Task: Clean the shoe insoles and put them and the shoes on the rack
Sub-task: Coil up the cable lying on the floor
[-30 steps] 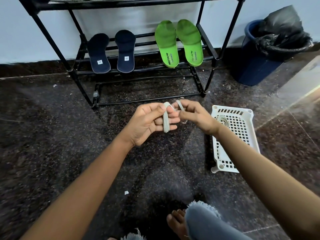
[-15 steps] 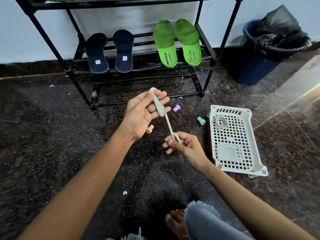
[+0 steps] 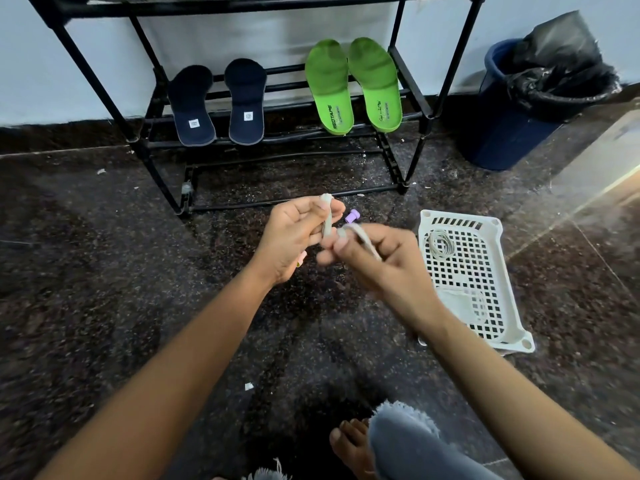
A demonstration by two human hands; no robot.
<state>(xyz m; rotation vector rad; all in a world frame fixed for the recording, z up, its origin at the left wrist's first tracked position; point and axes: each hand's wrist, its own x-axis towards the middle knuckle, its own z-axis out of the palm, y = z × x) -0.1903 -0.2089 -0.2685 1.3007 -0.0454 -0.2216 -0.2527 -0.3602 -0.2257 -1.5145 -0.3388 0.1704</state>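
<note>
Black metal rack (image 3: 277, 2) stands far, against the wall, with a blue bin (image 3: 519, 133) to its right and a white basket (image 3: 460, 216) on the floor nearer, right of the hands. Both pairs of insoles already lean on the rack's middle shelf, the navy insoles (image 3: 192, 102) at left and the green insoles (image 3: 330, 88) at right, so that part of the job looks done. No shoe shows plainly. Whatever lies on the top shelf is cut off, so putting the shoes up seems to be what is left. The insoles lie well apart from the fingers, far of both hands and untouched. The left hand (image 3: 291, 237) has its fingers curled round a folded grey lace (image 3: 327, 216), held upright. The right hand (image 3: 381, 261), blurred, pinches the lace's other end just beside it, so the two hands nearly touch. Another coiled lace (image 3: 440, 245) sits in the basket's far end. A purple cap (image 3: 352, 216) lies on the floor just beyond the fingers.
</note>
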